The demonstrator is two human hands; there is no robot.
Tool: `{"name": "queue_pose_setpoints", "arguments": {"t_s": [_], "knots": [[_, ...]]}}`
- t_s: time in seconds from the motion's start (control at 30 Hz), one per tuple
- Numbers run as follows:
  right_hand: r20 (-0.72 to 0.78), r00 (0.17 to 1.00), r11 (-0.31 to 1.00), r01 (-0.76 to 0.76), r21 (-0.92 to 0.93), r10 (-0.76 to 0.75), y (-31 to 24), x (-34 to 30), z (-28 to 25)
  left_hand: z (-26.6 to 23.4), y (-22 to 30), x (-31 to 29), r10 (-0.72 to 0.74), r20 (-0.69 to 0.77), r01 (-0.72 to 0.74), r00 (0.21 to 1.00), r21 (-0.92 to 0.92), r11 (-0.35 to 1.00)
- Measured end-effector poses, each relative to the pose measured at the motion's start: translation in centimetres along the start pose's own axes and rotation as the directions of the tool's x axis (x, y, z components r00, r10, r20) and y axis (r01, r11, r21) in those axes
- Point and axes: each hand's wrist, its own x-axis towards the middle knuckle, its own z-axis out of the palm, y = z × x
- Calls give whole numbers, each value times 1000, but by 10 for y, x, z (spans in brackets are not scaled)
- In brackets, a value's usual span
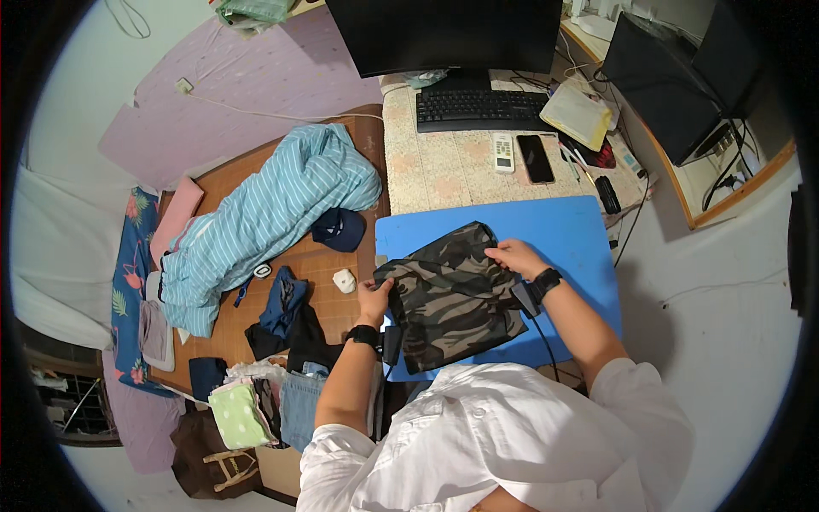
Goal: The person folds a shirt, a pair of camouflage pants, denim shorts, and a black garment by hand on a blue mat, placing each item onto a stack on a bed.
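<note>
A camouflage-patterned garment (461, 299) in dark green, brown and black lies folded over on a blue tabletop (589, 256). My left hand (374, 300) pinches its left edge, thumb and fingers closed on the cloth. At the upper right corner my right hand (516, 256) grips the fabric between thumb and fingers. The garment's near edge reaches toward my white shirt. What kind of garment it is, I cannot tell. Each wrist wears a black band with a small dark device and a cable.
Beyond the blue top stand a monitor, a keyboard (482, 111), a white remote (503, 153) and a phone (536, 159). On the bed to the left lie a striped blanket (264, 213), a dark cap (339, 229) and dark clothes (286, 307). Folded clothes (243, 414) are stacked nearer me.
</note>
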Motion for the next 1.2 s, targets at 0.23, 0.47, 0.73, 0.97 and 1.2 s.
{"name": "queue_pose_setpoints", "arguments": {"t_s": [0.23, 0.47, 0.73, 0.97, 1.2], "knots": [[-27, 997, 959, -78, -274, 73, 1, 33, 3, -12, -25, 10, -12, 68, 17, 998, -71, 997], [-149, 988, 933, -91, -350, 40, -4, 31, 4, -1, 12, -14, -150, 89, 150, 985, 12, 989], [-50, 959, 924, 282, 258, -278, -40, -16, 0, -11, 13, -29, -3, 224, 49, 975, -199, 979], [-273, 942, 971, 226, 77, -197, 13, -36, -9, -11, 0, -36, 252, 164, -230, 954, -142, 963], [-437, 855, 958, 215, -191, -279, 12, -36, 8, -8, -4, -39, 483, 110, -494, 869, 133, 859]]}}
